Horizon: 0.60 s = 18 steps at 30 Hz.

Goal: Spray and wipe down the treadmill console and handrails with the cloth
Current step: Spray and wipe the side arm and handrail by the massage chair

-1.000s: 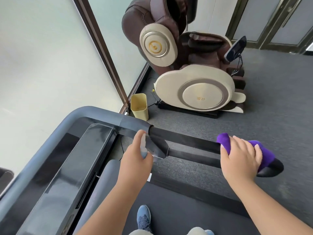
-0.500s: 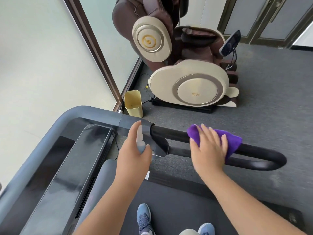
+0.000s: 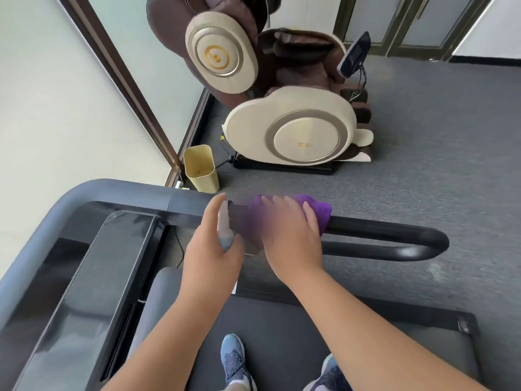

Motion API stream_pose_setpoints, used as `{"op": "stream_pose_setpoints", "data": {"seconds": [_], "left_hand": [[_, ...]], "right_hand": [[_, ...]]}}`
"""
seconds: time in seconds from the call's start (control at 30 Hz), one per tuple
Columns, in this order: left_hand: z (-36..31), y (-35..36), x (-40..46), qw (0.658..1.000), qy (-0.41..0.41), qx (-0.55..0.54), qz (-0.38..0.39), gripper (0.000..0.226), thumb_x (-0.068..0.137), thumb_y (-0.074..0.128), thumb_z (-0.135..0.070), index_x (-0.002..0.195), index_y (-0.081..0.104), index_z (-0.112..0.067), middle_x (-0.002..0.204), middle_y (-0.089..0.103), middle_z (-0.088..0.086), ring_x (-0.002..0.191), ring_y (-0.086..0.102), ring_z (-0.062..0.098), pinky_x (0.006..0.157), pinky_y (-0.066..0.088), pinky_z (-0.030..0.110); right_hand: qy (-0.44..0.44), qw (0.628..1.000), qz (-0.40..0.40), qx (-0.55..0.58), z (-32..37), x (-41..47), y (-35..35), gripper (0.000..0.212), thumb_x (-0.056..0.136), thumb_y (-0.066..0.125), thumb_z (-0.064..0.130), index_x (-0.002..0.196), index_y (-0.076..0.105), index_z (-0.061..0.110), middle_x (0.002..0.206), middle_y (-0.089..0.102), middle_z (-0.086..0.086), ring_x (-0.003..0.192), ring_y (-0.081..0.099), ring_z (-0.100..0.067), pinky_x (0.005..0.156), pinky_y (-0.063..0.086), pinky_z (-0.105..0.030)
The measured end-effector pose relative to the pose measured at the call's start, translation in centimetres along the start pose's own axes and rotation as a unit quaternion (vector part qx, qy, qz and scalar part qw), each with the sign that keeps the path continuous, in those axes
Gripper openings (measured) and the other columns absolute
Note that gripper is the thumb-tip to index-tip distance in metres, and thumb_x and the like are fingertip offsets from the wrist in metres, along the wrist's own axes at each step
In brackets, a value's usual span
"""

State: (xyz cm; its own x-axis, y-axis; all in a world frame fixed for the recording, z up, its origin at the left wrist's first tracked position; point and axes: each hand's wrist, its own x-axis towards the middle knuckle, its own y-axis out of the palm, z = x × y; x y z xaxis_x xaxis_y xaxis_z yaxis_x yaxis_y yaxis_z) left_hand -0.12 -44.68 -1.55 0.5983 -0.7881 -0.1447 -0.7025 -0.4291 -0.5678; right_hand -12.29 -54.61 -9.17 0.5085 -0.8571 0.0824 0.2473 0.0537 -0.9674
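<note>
Presses purple cloth (image 3: 317, 209) onto handrail (image 3: 380, 232) under flat-fingered right hand (image 3: 289, 235) for wiping; grips spray bottle (image 3: 225, 230) in left hand (image 3: 210, 253), ready.

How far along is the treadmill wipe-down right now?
Done: the purple cloth has swept this handrail from its curved end inward. In hand: the right hand presses it near the console; the left hand holds the spray bottle. Left: the console itself, no wiping seen there.

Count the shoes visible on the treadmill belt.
2. One blue shoe on the belt at bottom centre; the second shoe right of it, cut off by the frame edge.
</note>
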Motion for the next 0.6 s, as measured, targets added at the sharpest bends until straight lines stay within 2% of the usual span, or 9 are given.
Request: {"op": "stream_pose_setpoints", "data": {"seconds": [0.07,0.2,0.27,0.37,0.5,0.6], "left_hand": [[-0.6,1.6,-0.3,1.000,0.007,0.002,0.019,0.073,0.093,0.061,-0.014,0.148,0.034,-0.054,0.102,0.065,-0.015,0.083,0.061,0.007,0.073,0.047,0.025],[-2.3,5.0,-1.8,0.999,0.011,0.013,0.050,0.075,0.094,0.060,-0.016,0.145,0.030,-0.063,0.111,0.068,0.007,0.082,0.057,0.020,0.076,0.055,0.040],[-3.2,7.0,-2.5,0.999,0.007,0.008,0.052,0.076,0.095,0.060,-0.016,0.145,0.030,-0.065,0.114,0.069,0.005,0.084,0.057,0.021,0.075,0.054,0.039],[-4.2,9.7,-3.3,0.999,0.008,0.000,0.052,0.075,0.095,0.059,-0.016,0.145,0.029,-0.064,0.109,0.070,0.002,0.076,0.057,0.018,0.067,0.050,0.035],[-4.9,10.7,-4.4,0.999,0.012,-0.001,0.046,0.075,0.095,0.059,-0.017,0.144,0.030,-0.065,0.111,0.068,-0.003,0.078,0.062,0.017,0.066,0.054,0.036],[-4.4,9.4,-4.5,1.000,0.004,0.001,0.023,0.074,0.095,0.062,-0.017,0.143,0.032,-0.064,0.113,0.070,0.007,0.086,0.063,0.027,0.079,0.059,0.045]], "right_hand": [[0.025,1.000,0.000,-0.001,-3.4,-1.3,-0.9,0.060,0.100,0.032,0.049,0.156,0.042,0.028,0.155,0.048,0.008,0.148,0.038,-0.019,0.127,0.018,-0.046],[0.081,0.997,-0.021,0.004,-12.2,-4.2,-3.2,0.057,0.100,0.035,0.049,0.151,0.046,0.027,0.149,0.053,0.010,0.146,0.040,-0.018,0.126,0.019,-0.046],[0.115,0.993,-0.035,0.001,-16.5,-5.3,-4.3,0.054,0.100,0.035,0.049,0.147,0.050,0.027,0.143,0.057,0.011,0.143,0.043,-0.017,0.126,0.019,-0.046],[0.161,0.984,-0.070,0.024,-21.5,-6.5,-5.6,0.047,0.100,0.036,0.047,0.135,0.057,0.025,0.135,0.062,0.007,0.138,0.047,-0.020,0.125,0.022,-0.047],[0.225,0.963,-0.110,0.098,-23.4,-7.2,-5.5,0.047,0.099,0.035,0.048,0.123,0.062,0.018,0.128,0.064,0.001,0.134,0.048,-0.025,0.120,0.029,-0.052],[0.291,0.946,-0.091,0.107,-21.8,-6.0,-5.2,0.037,0.100,0.046,0.040,0.122,0.063,0.016,0.137,0.061,0.001,0.146,0.037,-0.024,0.125,0.014,-0.057]]}}
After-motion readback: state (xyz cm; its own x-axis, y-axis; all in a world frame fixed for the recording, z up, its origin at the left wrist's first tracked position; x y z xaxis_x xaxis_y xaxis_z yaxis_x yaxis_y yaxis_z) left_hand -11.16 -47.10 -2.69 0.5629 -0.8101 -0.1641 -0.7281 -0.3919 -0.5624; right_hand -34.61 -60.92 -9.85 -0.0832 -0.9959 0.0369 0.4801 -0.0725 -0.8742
